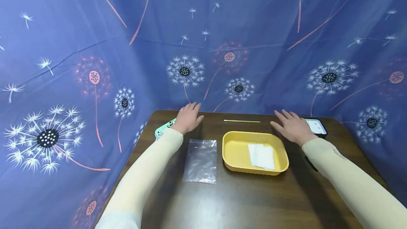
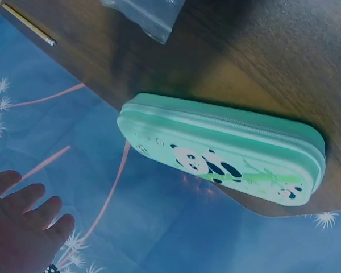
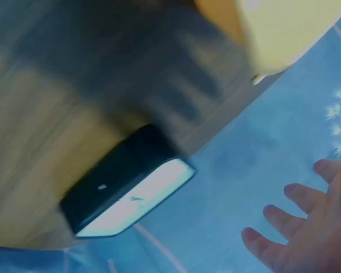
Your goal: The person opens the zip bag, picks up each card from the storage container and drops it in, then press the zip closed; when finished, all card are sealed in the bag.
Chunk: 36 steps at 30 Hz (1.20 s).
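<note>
Both hands hover over the table with nothing in them. My left hand (image 1: 188, 118) has its fingers extended near a mint-green zippered pencil case (image 2: 216, 151) printed with pandas; in the head view the forearm partly hides it. My right hand (image 1: 294, 127), fingers spread, is beside a black-framed device with a white face (image 1: 316, 126), perhaps a clock, blurred in the right wrist view. Between the hands, a yellow plastic basket (image 1: 235, 166) holds white paper-like sheets (image 1: 264, 156). Left of it lies a clear plastic bag (image 1: 201, 162), flat on the table.
A thin yellow pencil (image 1: 241, 121) lies behind the basket, near the back edge of the dark wooden table (image 1: 203, 204). Something black (image 1: 310, 163) shows partly under the right sleeve. Blue dandelion-print fabric (image 1: 203, 20) hangs behind and at the sides.
</note>
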Tool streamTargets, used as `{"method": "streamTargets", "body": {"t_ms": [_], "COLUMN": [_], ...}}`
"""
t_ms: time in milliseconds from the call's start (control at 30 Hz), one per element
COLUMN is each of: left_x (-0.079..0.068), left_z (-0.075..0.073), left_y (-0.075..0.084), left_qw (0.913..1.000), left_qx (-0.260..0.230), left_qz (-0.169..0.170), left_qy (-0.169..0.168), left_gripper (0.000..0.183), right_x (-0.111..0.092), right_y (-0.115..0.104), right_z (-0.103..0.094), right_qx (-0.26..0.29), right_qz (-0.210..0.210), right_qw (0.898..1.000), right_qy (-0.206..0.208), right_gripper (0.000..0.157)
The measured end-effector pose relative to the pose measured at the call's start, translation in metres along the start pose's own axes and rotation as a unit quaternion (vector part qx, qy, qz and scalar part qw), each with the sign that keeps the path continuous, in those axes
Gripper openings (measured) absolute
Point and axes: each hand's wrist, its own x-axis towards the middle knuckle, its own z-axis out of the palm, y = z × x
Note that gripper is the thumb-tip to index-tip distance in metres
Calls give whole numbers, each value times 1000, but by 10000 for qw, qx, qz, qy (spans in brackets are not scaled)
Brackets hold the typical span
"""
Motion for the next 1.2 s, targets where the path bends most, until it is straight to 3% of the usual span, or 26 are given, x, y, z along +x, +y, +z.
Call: {"method": "streamTargets", "body": {"t_ms": [233,500,700,800,1033,1200], "left_x": [-2,-8,-15,-17,-21,-27], "left_z": [-8,-2,12,20,41,57], "left_y": [-11,-23,-27,-23,-16,-15], "left_qw": [9995,9991,9990,9991,9993,9989], "left_qx": [306,420,433,421,336,315], "left_qz": [45,22,59,89,131,156], "left_qy": [87,-23,-10,35,-73,-311], "left_gripper": [56,44,21,20,23,19], "right_x": [27,64,80,84,94,94], "right_y": [-46,-112,-165,-183,-210,-227], "right_z": [-8,1,18,28,60,76], "right_qx": [-284,-268,-245,-308,-355,-417], "right_qz": [-274,-729,-1177,-1372,-1716,-1869], "right_qw": [9992,9969,9927,9900,9845,9815], "right_qy": [10,-98,-123,-132,81,-61], "right_gripper": [72,56,47,41,14,9]}}
